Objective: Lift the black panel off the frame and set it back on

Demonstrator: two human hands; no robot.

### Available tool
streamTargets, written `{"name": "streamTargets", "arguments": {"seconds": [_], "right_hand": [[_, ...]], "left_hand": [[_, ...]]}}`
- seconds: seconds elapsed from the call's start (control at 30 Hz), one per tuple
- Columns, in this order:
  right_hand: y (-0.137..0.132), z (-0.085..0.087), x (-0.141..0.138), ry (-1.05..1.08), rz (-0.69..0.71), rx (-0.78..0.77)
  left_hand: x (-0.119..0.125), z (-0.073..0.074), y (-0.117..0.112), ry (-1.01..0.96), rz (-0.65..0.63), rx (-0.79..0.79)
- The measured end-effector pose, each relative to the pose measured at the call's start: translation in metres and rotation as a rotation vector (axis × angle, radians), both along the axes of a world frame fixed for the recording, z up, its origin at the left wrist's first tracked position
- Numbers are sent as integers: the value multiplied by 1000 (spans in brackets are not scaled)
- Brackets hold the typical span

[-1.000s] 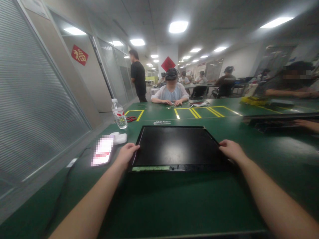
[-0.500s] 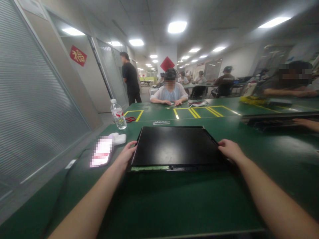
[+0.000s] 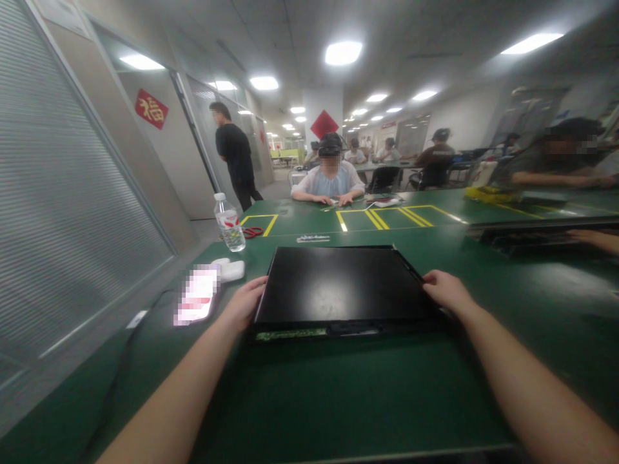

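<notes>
A flat black display panel (image 3: 343,283) with a glossy face lies in front of me, its face upward. Along its near edge runs a strip of green circuit board (image 3: 290,335). My left hand (image 3: 245,301) grips the panel's left side, fingers curled at the edge. On the opposite side my right hand (image 3: 447,290) is closed on the right edge, thumb and fingers pressed together there. The undersides of both grips are hidden. I cannot tell whether the panel rests fully on the green table (image 3: 348,393) or is slightly raised.
Left of the panel are a phone (image 3: 197,293), a white case (image 3: 233,270) and a water bottle (image 3: 229,222). Red-handled scissors (image 3: 252,232) lie behind. A person (image 3: 329,177) sits across the table; another person's hand (image 3: 592,240) is at the right. A cable (image 3: 128,357) crosses the left side.
The near edge of the panel looks slightly shifted and tilted, while both hands keep their places. In the background, a walking person has moved left.
</notes>
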State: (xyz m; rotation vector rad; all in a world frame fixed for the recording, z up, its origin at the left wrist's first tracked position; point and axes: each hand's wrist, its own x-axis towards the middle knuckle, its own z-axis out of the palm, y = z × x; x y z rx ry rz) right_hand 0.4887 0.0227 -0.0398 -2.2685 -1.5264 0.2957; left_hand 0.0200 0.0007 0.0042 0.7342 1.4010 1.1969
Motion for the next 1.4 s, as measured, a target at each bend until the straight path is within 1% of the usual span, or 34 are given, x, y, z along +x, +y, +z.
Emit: {"name": "streamTargets", "arguments": {"seconds": [0.1,0.23,0.33,0.57,0.73,1.0,1.1,1.27,1.4], "right_hand": [[-1,0,0,-16,7,-5],[-1,0,-1,-70,25,14],[-1,0,-1,-62,21,-7],[0,0,0,-63,18,-4],[0,-1,0,-62,16,8],[0,-2,-1,-17,5,36],[0,-2,-1,25,15,47],[3,-7,3,76,80,71],[5,-7,4,138,62,91]], "left_hand": [[1,2,0,1,31,11],[-2,-1,2,38,22,37],[-4,-3,2,83,23,46],[1,2,-4,43,-19,67],[0,3,-5,63,-48,127],[3,7,-8,-32,-130,227],[4,8,-8,-86,-136,265],[4,6,-9,-114,-121,317],[2,5,-9,-124,-139,363]]}}
